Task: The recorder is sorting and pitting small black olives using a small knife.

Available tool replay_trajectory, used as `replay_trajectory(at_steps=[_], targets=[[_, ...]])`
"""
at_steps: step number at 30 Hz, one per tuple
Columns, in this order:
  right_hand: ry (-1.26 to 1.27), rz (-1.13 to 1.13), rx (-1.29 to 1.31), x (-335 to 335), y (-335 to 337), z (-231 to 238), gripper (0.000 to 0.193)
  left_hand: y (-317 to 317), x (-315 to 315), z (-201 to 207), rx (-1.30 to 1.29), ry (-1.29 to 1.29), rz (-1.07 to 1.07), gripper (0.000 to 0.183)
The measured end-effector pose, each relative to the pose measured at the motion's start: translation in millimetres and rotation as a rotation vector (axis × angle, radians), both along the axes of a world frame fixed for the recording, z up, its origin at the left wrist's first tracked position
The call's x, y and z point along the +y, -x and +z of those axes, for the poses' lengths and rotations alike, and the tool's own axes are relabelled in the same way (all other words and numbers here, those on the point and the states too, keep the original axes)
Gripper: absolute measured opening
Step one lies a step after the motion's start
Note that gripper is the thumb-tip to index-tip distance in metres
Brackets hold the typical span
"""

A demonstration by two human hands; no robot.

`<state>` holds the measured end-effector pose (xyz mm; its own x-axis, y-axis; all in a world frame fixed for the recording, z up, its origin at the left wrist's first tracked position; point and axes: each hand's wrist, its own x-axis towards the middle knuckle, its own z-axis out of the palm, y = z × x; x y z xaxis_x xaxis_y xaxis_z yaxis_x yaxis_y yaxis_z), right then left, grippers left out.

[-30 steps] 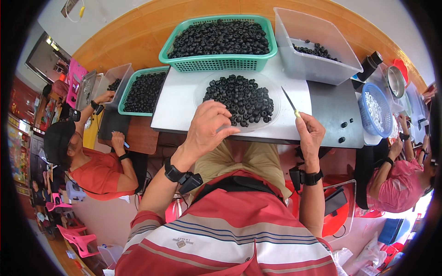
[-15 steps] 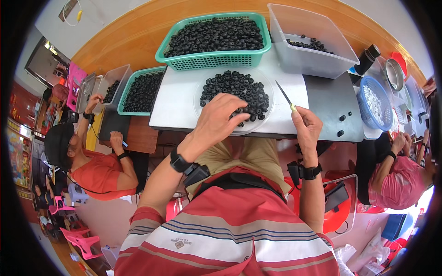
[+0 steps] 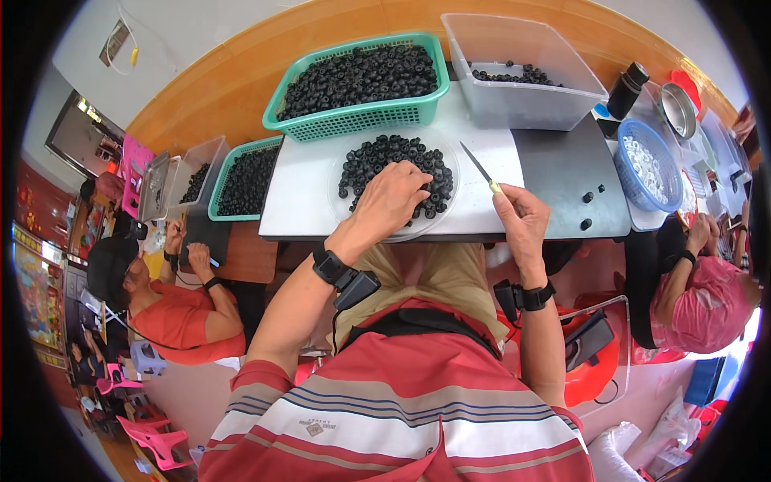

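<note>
My left hand [image 3: 392, 201] rests on a pile of small black ring-shaped pieces [image 3: 381, 151] with holes through them. Its fingers are bent and drawn together, and their tips are partly hidden among the pieces. The pile lies on a clear round plate [image 3: 334, 197] on a white board [image 3: 301, 177]. To the right of the plate, my right hand [image 3: 524, 218] grips a small knife [image 3: 477, 164] by its pale yellow-green handle. The narrow blade points up and to the left, apart from the pile.
Behind the plate stands a green basket [image 3: 361, 122] full of black pieces. A clear bin [image 3: 526, 106] beside it holds some more. Several loose pieces lie on a dark board [image 3: 554, 173]. Farther right is a blue basket [image 3: 677, 191] of white pieces. People work on both sides.
My left hand's fingers, spread over the pile before, have drawn together on it. The right hand still holds the knife. The person at left has lowered a raised arm.
</note>
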<state>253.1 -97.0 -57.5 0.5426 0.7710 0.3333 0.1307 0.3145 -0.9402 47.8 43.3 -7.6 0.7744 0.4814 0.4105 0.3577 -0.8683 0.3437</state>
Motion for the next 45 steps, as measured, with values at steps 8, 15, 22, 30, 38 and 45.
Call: replay_trajectory(at_steps=[8, 15, 22, 30, 38, 45], targets=[[0.014, 0.004, -0.048, -3, 0, 1, 0.027, 4, -19, 18, -0.222, 0.446, 0.015, 0.021], [0.002, -0.001, -0.051, -2, 2, 3, 0.027, 12, -13, 7, -0.525, 1.049, -0.003, 0.019], [0.015, -0.014, -0.101, -1, 3, 3, 0.027, 17, -22, 9, -0.754, 1.4, -0.049, 0.022], [-0.005, 0.011, -0.124, -16, 30, 17, 0.022, 20, -34, 8, -0.902, 1.571, -0.149, 0.021], [-0.085, 0.051, -0.285, -20, 54, 25, 0.02, 20, -45, 4, -0.94, 1.698, -0.21, 0.021], [-0.119, 0.016, -0.367, -27, 55, 25, 0.021, 18, -60, 9, -0.965, 1.792, -0.267, 0.021]])
